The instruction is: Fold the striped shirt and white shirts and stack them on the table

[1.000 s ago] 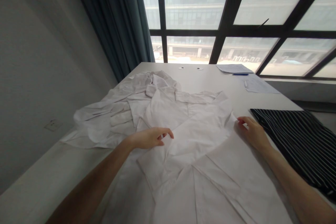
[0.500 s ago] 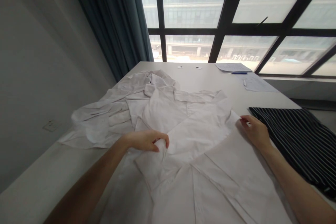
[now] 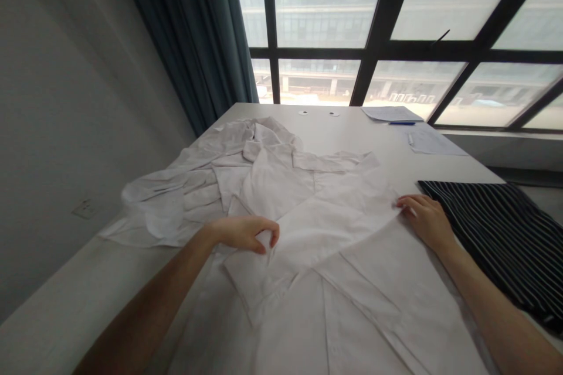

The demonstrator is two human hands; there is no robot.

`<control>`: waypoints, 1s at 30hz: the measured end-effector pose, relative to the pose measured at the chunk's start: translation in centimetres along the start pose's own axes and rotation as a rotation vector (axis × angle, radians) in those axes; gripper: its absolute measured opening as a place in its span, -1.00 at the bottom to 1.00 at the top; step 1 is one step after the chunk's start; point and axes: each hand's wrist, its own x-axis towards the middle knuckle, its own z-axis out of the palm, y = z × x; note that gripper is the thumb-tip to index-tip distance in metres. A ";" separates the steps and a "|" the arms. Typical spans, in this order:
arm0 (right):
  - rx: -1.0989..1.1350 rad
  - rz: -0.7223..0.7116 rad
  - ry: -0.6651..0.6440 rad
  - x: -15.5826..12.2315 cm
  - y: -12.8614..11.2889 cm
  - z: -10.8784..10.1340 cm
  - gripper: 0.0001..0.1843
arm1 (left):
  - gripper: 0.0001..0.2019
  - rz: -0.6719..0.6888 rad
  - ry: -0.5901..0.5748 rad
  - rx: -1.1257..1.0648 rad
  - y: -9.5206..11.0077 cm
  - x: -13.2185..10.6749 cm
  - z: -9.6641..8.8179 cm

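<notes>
A white shirt (image 3: 329, 228) lies spread over the near part of the table, its cloth folded across itself with slanting creases. My left hand (image 3: 246, 234) pinches a bunched bit of this cloth between thumb and fingers, left of the middle. At the right edge of the shirt, my right hand (image 3: 424, 217) grips the cloth with its fingertips. Between both hands the fabric is drawn fairly flat. More crumpled white garments (image 3: 176, 199) lie to the left and behind; where one ends and another begins is hard to tell.
A black striped cloth (image 3: 497, 234) lies at the right edge of the white table (image 3: 325, 135). Papers (image 3: 391, 113) with a blue pen (image 3: 402, 123) rest at the far right. Two small white discs (image 3: 334, 113) sit at the far edge. Windows and a dark curtain (image 3: 197, 29) stand beyond.
My right hand has lowered slightly, and the raised cloth corner at its fingertips is now flatter. The fabric between my hands looks more taut. My left hand has shifted slightly left.
</notes>
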 end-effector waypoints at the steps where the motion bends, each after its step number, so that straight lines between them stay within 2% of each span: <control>1: -0.006 0.011 -0.008 0.0 0.1 -0.1 -0.76 | -0.86 0.035 -0.025 -0.045 0.0 0.1 -0.1; 4: 0.031 0.047 0.002 -0.2 0.4 -0.2 -0.77 | -0.73 0.092 -0.109 -0.181 -0.4 0.3 -0.2; 7: 0.109 0.043 0.025 -0.2 0.6 -0.2 -0.78 | -0.64 0.069 -0.155 -0.201 -0.8 0.6 0.0; 10: 0.193 0.045 0.053 0.2 -0.1 -0.7 -0.80 | -0.70 -0.006 -0.113 -0.068 -0.7 0.6 0.4; 12: 0.285 0.038 0.004 0.7 -1.5 -1.7 -0.82 | -0.78 -0.057 -0.061 -0.007 -0.3 0.5 0.5; 15: 0.438 -0.041 -0.228 1.5 -5.2 -4.1 -0.83 | -0.84 -0.091 -0.018 -0.024 0.2 0.2 0.4; 18: 0.520 -0.201 -0.510 1.4 -10.5 -6.4 -0.79 | -0.87 -0.086 0.028 -0.028 0.4 0.3 0.4; 20: 0.533 -0.340 -0.622 0.8 -14.1 -7.1 -0.78 | -0.87 -0.094 0.047 -0.012 0.4 0.5 0.5; 21: 0.526 -0.396 -0.633 0.3 -15.7 -7.1 -0.76 | -0.86 -0.092 0.054 -0.001 0.3 0.6 0.6; 23: 0.486 -0.482 -0.579 -0.8 -18.3 -6.3 -0.72 | -0.83 -0.070 0.064 0.019 0.2 0.7 0.7; 25: 0.410 -0.569 -0.467 -1.8 -19.8 -4.9 -0.74 | -0.82 -0.044 0.059 0.025 0.1 0.8 0.8; 28: 0.310 -0.714 -0.237 -2.8 -20.6 -2.7 -0.79 | -0.82 -0.037 0.041 0.009 -0.1 0.9 0.8; 30: 0.287 -0.759 -0.083 -2.9 -20.4 -2.0 -0.79 | -0.82 -0.030 0.020 -0.021 -0.2 0.9 0.7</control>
